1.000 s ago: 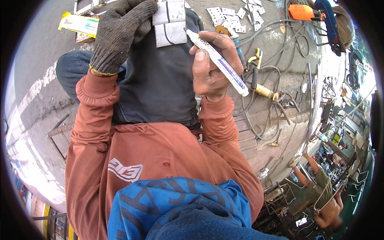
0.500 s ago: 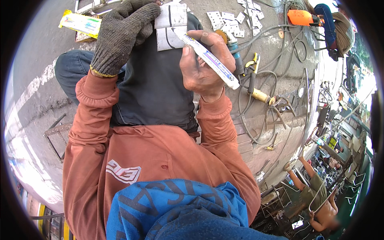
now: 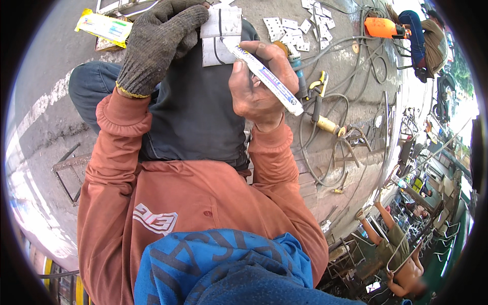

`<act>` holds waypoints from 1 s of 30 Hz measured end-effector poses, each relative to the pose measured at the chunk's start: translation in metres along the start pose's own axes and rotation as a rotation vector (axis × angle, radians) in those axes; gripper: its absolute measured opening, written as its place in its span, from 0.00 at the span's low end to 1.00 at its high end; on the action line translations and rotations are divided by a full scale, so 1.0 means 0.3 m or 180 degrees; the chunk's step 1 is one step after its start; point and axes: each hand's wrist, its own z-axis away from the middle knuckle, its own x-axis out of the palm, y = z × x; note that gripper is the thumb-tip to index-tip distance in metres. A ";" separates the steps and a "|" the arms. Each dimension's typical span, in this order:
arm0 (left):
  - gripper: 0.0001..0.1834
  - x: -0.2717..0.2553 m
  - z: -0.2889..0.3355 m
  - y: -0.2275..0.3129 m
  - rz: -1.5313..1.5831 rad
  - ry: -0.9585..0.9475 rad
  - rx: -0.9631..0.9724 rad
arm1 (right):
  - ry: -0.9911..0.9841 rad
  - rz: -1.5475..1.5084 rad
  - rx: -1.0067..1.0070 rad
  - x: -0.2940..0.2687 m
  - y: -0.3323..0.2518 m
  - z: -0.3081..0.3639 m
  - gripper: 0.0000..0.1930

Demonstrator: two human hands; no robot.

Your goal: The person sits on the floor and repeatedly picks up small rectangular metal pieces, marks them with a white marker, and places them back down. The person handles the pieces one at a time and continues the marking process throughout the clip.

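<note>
My right hand [image 3: 267, 84], bare, is closed round a white paint marker [image 3: 269, 79] with blue print. The marker slants up and left, and its tip is at the lower of two pale flat plates [image 3: 221, 30]. A dark line runs down across each plate. The plates lie one above the other over my dark-clad leg [image 3: 195, 112]. My left hand [image 3: 165, 46], in a dark knitted glove with a yellow-edged cuff, is closed at the plates' left edge, its fingertips against them. How far its fingers reach under the plates is hidden.
Several loose pale plates [image 3: 274, 29] with holes lie on the ground ahead. To the right are an angle grinder [image 3: 297, 71], a yellow power tool [image 3: 328, 124], tangled cables and an orange container [image 3: 381, 27]. A yellow packet [image 3: 104, 28] sits at left. Two other people are at right.
The plates and left hand sit very slightly farther right in the picture. The marker tip stays at the lower plate, and both hands keep their holds.
</note>
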 end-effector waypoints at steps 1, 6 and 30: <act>0.13 0.011 0.014 0.014 0.0057 0.0032 -0.0118 | -0.0011 -0.0028 0.0025 -0.001 0.000 0.001 0.14; 0.08 0.049 0.047 0.074 0.0073 0.0203 -0.0416 | -0.0012 -0.0172 0.0049 -0.006 -0.001 0.005 0.12; 0.05 -0.126 -0.054 -0.043 0.1567 0.0511 0.0132 | -0.0331 -0.0288 0.0492 -0.003 -0.022 0.005 0.24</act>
